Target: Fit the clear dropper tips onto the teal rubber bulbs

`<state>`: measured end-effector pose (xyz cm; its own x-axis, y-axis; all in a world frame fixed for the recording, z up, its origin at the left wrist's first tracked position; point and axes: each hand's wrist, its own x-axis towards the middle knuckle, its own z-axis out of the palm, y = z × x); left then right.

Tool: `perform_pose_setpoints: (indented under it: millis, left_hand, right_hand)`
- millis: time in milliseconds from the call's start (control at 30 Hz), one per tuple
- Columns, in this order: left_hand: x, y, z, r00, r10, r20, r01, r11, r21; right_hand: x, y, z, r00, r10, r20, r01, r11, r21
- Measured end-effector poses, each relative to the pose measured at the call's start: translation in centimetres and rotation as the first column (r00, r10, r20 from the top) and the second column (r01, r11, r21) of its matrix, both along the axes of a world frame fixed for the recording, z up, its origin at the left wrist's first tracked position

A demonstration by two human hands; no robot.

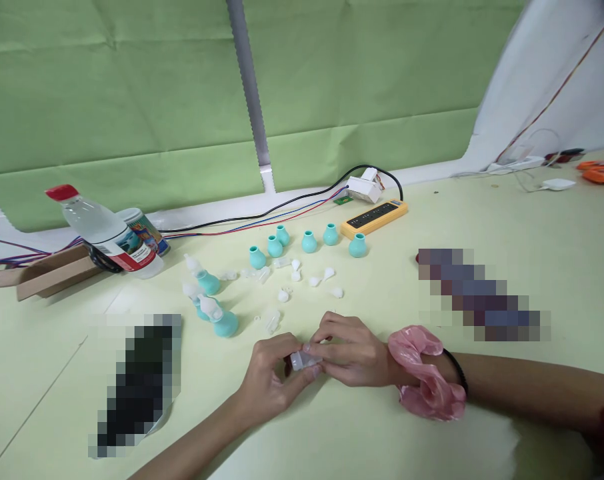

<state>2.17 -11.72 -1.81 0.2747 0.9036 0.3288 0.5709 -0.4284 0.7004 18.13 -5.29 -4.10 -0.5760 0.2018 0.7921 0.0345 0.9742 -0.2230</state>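
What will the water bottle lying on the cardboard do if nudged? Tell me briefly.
The water bottle lies tilted on its side against the cardboard, so its round body will probably roll. It looks clear and possibly nearly empty, so likely light. The thin plastic would probably dent rather than break.

Both forearms reach in low from the near edge, converging at centre. Left hand [269, 377] curled, fingertips pinched together. Right hand [349, 350] palm-down, fingers bent, tips meeting the left's (thumb hidden). Wrists roughly level.
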Motion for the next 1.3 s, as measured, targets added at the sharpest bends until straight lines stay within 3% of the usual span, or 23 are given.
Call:
perform_pose_setpoints:
  millis: [233, 333, 367, 433, 533, 600, 733, 900, 967, 1033, 1167, 1233, 1300]
  left_hand:
    - [0.0, -0.1, -0.3, 0.975, 0.121, 0.186, -0.108, 0.991, -0.075]
    - [-0.4, 0.0, -0.3, 0.951, 0.157, 0.266, -0.125, 0.983, -0.132]
    - [-0.5, 0.0, -0.3, 0.947, 0.154, 0.283, -0.114, 0.982, -0.152]
    - [-0.7, 0.1, -0.3, 0.940, 0.138, 0.312, -0.085, 0.981, -0.176]
    - [-0.6, 0.1, -0.2, 0.932, 0.114, 0.345, -0.064, 0.986, -0.153]
    - [-0.4, 0.2, -0.2, 0.933, 0.109, 0.342, -0.069, 0.989, -0.128]
    - [-0.2, 0.4, -0.4, 0.950, 0.160, 0.269, -0.127, 0.983, -0.136]
    - [-0.4, 0.4, -0.6, 0.972, 0.210, 0.108, -0.176, 0.950, -0.259]
    - [-0.3, 0.3, -0.3, 0.974, 0.195, 0.111, -0.150, 0.933, -0.327]
    - [-0.3, 0.2, 0.1, 0.968, 0.186, 0.169, -0.114, 0.924, -0.364]
    - [-0.3, 0.3, 0.6, 0.946, 0.187, 0.265, -0.073, 0.919, -0.387]
    - [-0.4, 0.5, 0.6, 0.948, 0.196, 0.251, -0.098, 0.930, -0.354]
    - [-0.6, 0.7, 0.5, 0.948, 0.210, 0.239, -0.151, 0.958, -0.243]
  right_hand:
    - [0.4, 0.4, 1.1, 1.000, 0.006, 0.013, -0.005, 0.997, -0.079]
    - [1.0, 2.2, 2.6, 0.981, -0.195, 0.007, 0.195, 0.980, -0.029]
    - [1.3, 3.1, 3.1, 0.947, -0.321, 0.006, 0.321, 0.947, -0.018]
    - [1.9, 5.4, 3.8, 0.816, -0.577, 0.028, 0.578, 0.816, -0.022]
    - [3.0, 8.8, 3.8, 0.627, -0.763, 0.158, 0.774, 0.633, -0.012]
    - [3.8, 10.4, 3.1, 0.547, -0.783, 0.296, 0.825, 0.564, -0.036]
    - [4.8, 11.8, 1.6, 0.448, -0.710, 0.544, 0.868, 0.491, -0.075]
    - [4.8, 12.0, 1.1, 0.396, -0.724, 0.565, 0.898, 0.433, -0.075]
    - [4.7, 11.9, 1.4, 0.427, -0.757, 0.494, 0.893, 0.440, -0.096]
    - [4.5, 11.7, 1.8, 0.500, -0.796, 0.341, 0.864, 0.486, -0.133]
    - [3.5, 9.9, 2.9, 0.737, -0.675, -0.017, 0.657, 0.723, -0.213]
    - [2.9, 8.1, 3.5, 0.829, -0.552, -0.084, 0.525, 0.822, -0.218]
    - [2.2, 5.9, 3.7, 0.914, -0.405, -0.040, 0.389, 0.898, -0.206]
